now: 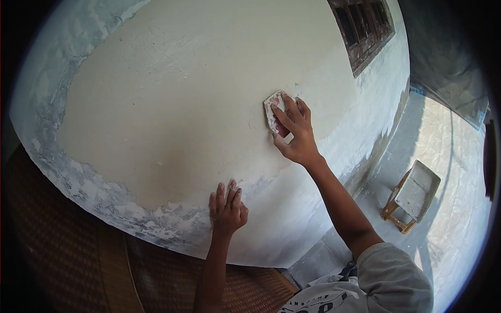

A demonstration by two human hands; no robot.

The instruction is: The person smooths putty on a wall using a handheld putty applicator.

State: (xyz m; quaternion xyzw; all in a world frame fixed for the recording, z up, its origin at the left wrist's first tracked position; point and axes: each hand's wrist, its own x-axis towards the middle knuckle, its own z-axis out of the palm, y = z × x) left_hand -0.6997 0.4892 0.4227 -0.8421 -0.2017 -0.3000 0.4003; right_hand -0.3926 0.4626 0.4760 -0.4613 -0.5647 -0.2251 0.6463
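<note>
My right hand (298, 133) grips a flat reddish block (274, 112) crusted with white, perhaps a sanding block, and its face lies against the wall (198, 94). Fingers are spread over the back of the block, with the thumb at its lower edge. Lower and to the left, my left hand (228, 211) rests on the wall with its fingers stretched upward and nothing visible in it. The wall has a smooth cream area in the middle, bordered by rough grey and white patches. The block's contact side is hidden.
At the upper right, a brown window frame (362, 31) with bars is set in the wall. A plaster-coated tray (420, 190) sits on a small wooden stool (396, 206) on the sheeted floor at right. Brown woven panels (57, 235) run along the lower left.
</note>
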